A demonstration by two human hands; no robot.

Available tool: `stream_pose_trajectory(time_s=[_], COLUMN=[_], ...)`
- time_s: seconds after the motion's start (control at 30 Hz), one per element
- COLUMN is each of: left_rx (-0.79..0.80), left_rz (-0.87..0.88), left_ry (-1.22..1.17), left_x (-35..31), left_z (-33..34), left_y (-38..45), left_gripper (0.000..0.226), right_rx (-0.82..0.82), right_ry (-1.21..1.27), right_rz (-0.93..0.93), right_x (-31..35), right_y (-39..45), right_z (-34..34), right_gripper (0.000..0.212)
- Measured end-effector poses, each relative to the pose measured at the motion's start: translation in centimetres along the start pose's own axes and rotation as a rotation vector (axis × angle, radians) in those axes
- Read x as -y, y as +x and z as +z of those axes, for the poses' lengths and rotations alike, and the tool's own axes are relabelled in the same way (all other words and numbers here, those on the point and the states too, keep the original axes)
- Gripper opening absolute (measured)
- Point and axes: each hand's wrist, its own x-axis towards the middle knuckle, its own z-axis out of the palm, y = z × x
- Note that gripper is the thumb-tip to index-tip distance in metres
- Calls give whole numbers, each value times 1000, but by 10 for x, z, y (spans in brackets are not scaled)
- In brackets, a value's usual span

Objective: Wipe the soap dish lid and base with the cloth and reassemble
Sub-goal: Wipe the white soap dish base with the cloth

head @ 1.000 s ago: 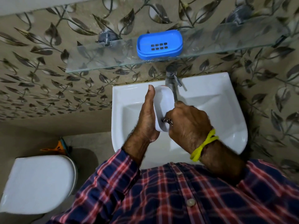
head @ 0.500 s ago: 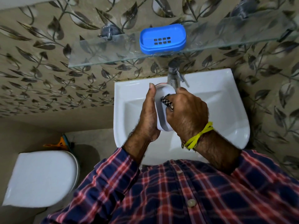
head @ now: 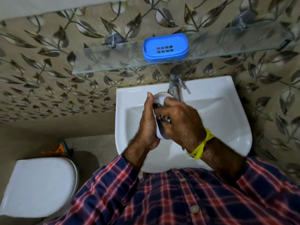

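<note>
- Holding the white lid (head: 159,101) on edge at frame centre over the sink (head: 227,114), the left hand (head: 148,125) grips it.
- Right hand (head: 181,125), fingers curled on the patterned cloth (head: 163,120), now rubs higher inside the lid than before.
- Blue base (head: 165,47) stays on the glass shelf (head: 105,62), upper centre.

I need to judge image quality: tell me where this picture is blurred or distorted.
Head view: the right hand and cloth are smeared by motion; the blue base on the glass shelf is fairly sharp; wide-angle bending bows the shelf and sink edges; the wall tiles look soft.
</note>
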Motion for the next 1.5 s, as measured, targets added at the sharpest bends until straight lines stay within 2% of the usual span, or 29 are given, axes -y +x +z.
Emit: stream_pose_trajectory(time_s=[0.17, 0.27, 0.33, 0.4, 0.5, 0.57, 0.63, 0.67, 0.73, 0.8, 0.9, 1.0, 1.07, 1.13, 1.17, 1.23, 1.3, 1.33, 1.37, 1.5], left_rx=[-46, -53, -56, -106, -139, -136, -137, -127, -62, -26, -72, -92, -109, -144, -163, -197, -213, -223, -248, -403], left_rz=[-36, -40, -32, -43, -43, -88, -126, -116, -36, 3, 12, 130, 234, 266, 275, 357, 476, 517, 546, 599], left_ry=[70, 16, -1, 29, 80, 76, 71, 72, 38, 30, 129, 261, 334, 360, 386, 558, 823, 927, 996, 1195], left_x=[6, -2, -10, -12, -13, -10, -8, -5, 0, 1, -4, -5, -10, -18, -21, -22, -15, -9, -3, 2], left_z=[-2, -4, -3, 0, 1, 2, 9, 13, 16, 14, 8, 9, 7, -3, -9, -18, -20, -17, -14, -7], left_y=[6, 7, 8, 9, 10, 9, 5, 5, 7, 7, 12, 17, 19, 21, 22, 20, 17, 17, 17, 17], left_gripper=[66, 67, 63, 69, 79, 80, 75, 71, 64, 63, 70, 88, 75, 62, 58, 44, 26, 22, 22, 22], right_rx=[-63, 50, 91, 90, 204, 260, 216, 141, -45, -105, -23, -80, -49, -4, -26, -218, -403, -420, -392, -97], right_ry=[-88, -122, -128, -109, -155, -223, -247, -231, -133, -80, -155, -126, -73, 39, 151, 352, 378, 357, 320, 33], right_rz=[153, 52, 122, 159, 0, 15, 134, 171, 188, 153, 149, 191, 100, 43, 87, 221, 276, 257, 216, -40], right_x=[-8, -8, -12, -13, -10, -16, -21, -20, -11, -6, -12, -23, -27, -36, -42, -57, -66, -65, -60, -35], right_y=[-4, -8, -14, -14, -12, -12, -10, -6, 4, 10, 7, 11, 13, 7, 1, -7, -5, -1, 4, 11], right_z=[-3, -3, -3, -6, -4, -6, -9, -10, -8, -6, -3, -2, -1, 0, -1, -7, -12, -13, -14, -9], right_gripper=[30, 30, 32, 32, 36, 42, 39, 34, 27, 24, 25, 30, 30, 33, 33, 36, 37, 37, 37, 50])
